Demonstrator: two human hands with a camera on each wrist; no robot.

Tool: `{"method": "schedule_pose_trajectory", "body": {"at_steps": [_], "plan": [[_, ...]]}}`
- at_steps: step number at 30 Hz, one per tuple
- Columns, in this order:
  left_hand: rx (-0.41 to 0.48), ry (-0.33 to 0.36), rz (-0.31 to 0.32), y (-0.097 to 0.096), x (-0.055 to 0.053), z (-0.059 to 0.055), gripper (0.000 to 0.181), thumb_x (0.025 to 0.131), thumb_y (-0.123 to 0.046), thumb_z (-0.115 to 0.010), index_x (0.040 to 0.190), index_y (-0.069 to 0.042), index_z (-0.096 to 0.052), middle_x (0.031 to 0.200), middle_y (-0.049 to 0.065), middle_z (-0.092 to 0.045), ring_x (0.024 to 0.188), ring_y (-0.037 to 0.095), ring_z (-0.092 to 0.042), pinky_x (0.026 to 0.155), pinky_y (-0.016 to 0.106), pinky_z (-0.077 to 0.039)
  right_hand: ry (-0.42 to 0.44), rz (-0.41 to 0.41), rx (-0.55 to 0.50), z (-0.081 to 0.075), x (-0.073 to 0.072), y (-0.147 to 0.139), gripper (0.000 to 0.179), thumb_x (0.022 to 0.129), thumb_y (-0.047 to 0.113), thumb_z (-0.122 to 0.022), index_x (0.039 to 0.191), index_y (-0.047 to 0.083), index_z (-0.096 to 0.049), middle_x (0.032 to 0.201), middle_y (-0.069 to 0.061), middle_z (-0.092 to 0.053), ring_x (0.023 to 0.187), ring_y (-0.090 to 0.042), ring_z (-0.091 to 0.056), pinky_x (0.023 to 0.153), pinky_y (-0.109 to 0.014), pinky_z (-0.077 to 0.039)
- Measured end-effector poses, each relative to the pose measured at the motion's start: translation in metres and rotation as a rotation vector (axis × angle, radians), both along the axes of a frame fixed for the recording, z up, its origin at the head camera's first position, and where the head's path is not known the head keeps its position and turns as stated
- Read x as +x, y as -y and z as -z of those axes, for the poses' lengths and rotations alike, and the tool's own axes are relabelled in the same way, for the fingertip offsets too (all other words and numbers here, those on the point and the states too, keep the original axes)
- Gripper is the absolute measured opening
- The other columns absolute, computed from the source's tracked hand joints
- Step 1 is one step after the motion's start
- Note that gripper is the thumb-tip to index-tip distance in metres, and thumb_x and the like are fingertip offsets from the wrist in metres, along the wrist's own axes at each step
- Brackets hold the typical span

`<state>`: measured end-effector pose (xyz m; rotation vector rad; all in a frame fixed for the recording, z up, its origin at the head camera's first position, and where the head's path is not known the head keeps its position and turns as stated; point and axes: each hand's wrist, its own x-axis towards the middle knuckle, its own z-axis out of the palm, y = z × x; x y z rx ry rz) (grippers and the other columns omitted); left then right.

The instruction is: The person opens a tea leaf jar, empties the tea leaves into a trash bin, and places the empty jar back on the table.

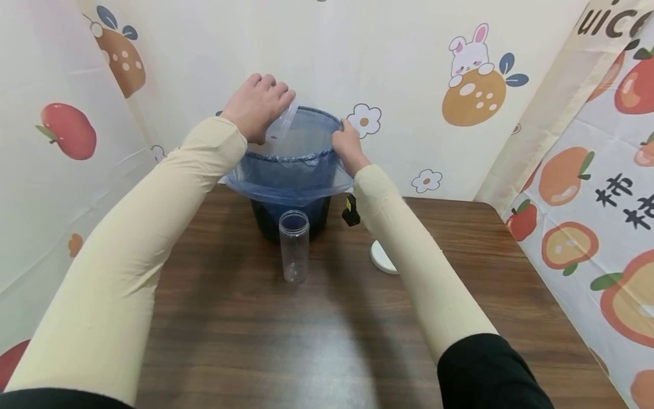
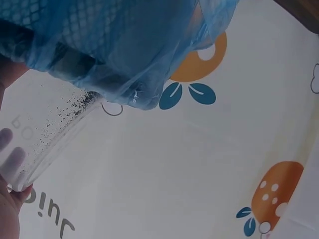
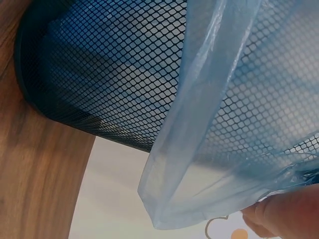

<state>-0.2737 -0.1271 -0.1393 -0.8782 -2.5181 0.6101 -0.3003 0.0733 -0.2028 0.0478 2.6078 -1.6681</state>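
My left hand (image 1: 260, 105) grips a clear plastic container (image 2: 55, 129) tilted over the mouth of a mesh bin (image 3: 114, 74). Dark specks cling to the container's wall, and fingers show through it. A blue plastic bag (image 1: 291, 182) lines the bin and hangs folded over its rim. At the rim's right side, my right hand (image 1: 349, 146) holds the edge, thumb upward, with the bag under its fingers. In front of the bin stands a clear, uncapped jar (image 1: 294, 250), upright on the table.
A round white lid (image 1: 382, 258) lies on the wooden table (image 1: 265, 346), partly hidden by the right forearm. Beside that wrist is a small black object (image 1: 351, 211) with a yellow mark. Printed cloth (image 1: 398, 74) rises behind the table and at both sides.
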Motion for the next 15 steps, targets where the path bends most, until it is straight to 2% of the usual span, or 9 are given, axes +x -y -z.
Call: {"method": "schedule_pose_trajectory", "body": {"at_steps": [4,7,8,13,15], "plan": [[0.014,0.003,-0.007,-0.0017,0.0025,-0.0032,0.098,0.055,-0.022,-0.090,0.131,0.007,-0.035,0.123,0.027,-0.044,0.114,0.044,-0.040,0.098,0.054,-0.033,-0.049,0.030,0.075,-0.0036,0.0022,-0.0037,0.066,0.090,0.004,-0.034,0.153,0.020,-0.022,0.158,-0.001,-0.015,0.144,-0.021,-0.007,0.114,-0.032,-0.011],[-0.010,-0.026,0.007,-0.0021,0.0036,-0.0051,0.091,0.058,-0.015,-0.088,0.130,0.006,-0.037,0.123,0.027,-0.046,0.114,0.043,-0.041,0.099,0.053,-0.033,-0.117,0.042,0.121,-0.0056,0.0041,-0.0056,0.068,0.087,0.003,-0.040,0.152,0.020,-0.026,0.157,-0.004,-0.016,0.144,-0.024,-0.007,0.114,-0.035,-0.011],[-0.037,-0.043,0.015,-0.0023,0.0036,-0.0055,0.087,0.059,-0.011,-0.087,0.129,0.005,-0.037,0.122,0.026,-0.047,0.114,0.043,-0.042,0.100,0.052,-0.033,-0.137,0.043,0.134,-0.0059,0.0047,-0.0060,0.068,0.086,0.003,-0.042,0.151,0.020,-0.027,0.157,-0.005,-0.016,0.143,-0.025,-0.007,0.114,-0.036,-0.011],[-0.281,-0.126,0.064,-0.0017,0.0022,-0.0032,0.086,0.067,-0.033,-0.084,0.132,0.000,-0.040,0.120,0.022,-0.050,0.110,0.038,-0.044,0.100,0.047,-0.031,-0.180,0.036,0.165,-0.0057,0.0084,-0.0057,0.069,0.085,0.001,-0.043,0.150,0.018,-0.031,0.156,-0.004,-0.021,0.142,-0.026,-0.011,0.113,-0.035,-0.015],[-0.307,-0.125,0.072,-0.0014,0.0021,-0.0010,0.094,0.062,-0.044,-0.085,0.132,0.000,-0.040,0.120,0.021,-0.051,0.108,0.037,-0.044,0.099,0.047,-0.031,-0.176,0.032,0.161,-0.0045,0.0099,-0.0050,0.069,0.084,0.000,-0.043,0.149,0.017,-0.032,0.155,-0.004,-0.024,0.142,-0.027,-0.012,0.112,-0.036,-0.017]]}}
